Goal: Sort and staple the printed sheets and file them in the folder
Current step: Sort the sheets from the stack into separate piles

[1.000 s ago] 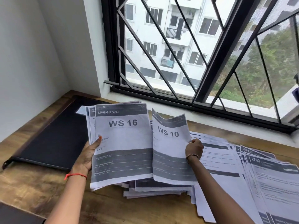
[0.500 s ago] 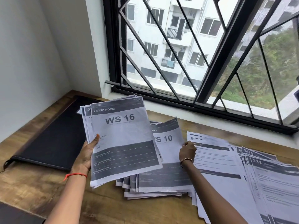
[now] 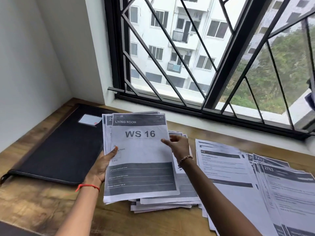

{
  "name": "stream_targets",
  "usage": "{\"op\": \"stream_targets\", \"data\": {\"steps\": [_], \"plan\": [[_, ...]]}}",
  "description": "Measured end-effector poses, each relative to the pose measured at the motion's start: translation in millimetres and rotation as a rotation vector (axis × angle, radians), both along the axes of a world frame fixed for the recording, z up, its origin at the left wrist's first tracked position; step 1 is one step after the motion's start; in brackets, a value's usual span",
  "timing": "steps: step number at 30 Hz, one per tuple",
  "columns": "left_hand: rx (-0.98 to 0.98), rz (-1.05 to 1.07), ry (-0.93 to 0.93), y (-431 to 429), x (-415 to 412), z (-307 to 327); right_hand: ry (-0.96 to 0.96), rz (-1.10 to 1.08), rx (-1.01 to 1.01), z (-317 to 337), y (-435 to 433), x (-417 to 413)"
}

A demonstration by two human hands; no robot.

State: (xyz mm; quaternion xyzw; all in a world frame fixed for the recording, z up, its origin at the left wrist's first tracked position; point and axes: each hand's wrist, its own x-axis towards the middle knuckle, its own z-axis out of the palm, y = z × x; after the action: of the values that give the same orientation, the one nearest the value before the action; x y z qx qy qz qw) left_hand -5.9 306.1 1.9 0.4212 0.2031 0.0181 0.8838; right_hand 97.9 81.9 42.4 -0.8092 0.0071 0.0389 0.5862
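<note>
Sheaf, long axis 12-to-6 o'clock, heading at 12, left hand grip pinching its 9 edge, right hand at 3, grip unclear

Matt paper sheets with grey print lie on a grained wood surface beside a black, matt folder; the window frame is black-painted metal.

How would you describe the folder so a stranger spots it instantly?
Below the window runs a wooden desk. On its left end, by the wall, lies the folder. It alone is black, with a white label; its neighbours are grey-and-white sheets.
</note>
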Motion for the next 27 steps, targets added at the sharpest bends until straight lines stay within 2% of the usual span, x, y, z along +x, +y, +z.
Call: {"op": "stream_targets", "data": {"steps": [6,11,18,23,27], "plan": [[-0.042,-0.070,-0.016,-5,-1,4,-0.035,-0.060,-0.064,1,-4,2],[-0.006,-0.039,-0.016,5,-2,-2,0.034,-0.054,-0.151,-11,-20,13],[0.022,0.032,-0.024,24,-7,-9,0.111,-0.268,-0.406,-39,-61,23],[0.032,0.086,-0.030,30,-12,-8,0.146,-0.257,-0.655,-47,-73,12],[0.023,0.103,-0.038,29,-10,-10,0.127,-0.220,-0.667,-48,-67,8]]}}
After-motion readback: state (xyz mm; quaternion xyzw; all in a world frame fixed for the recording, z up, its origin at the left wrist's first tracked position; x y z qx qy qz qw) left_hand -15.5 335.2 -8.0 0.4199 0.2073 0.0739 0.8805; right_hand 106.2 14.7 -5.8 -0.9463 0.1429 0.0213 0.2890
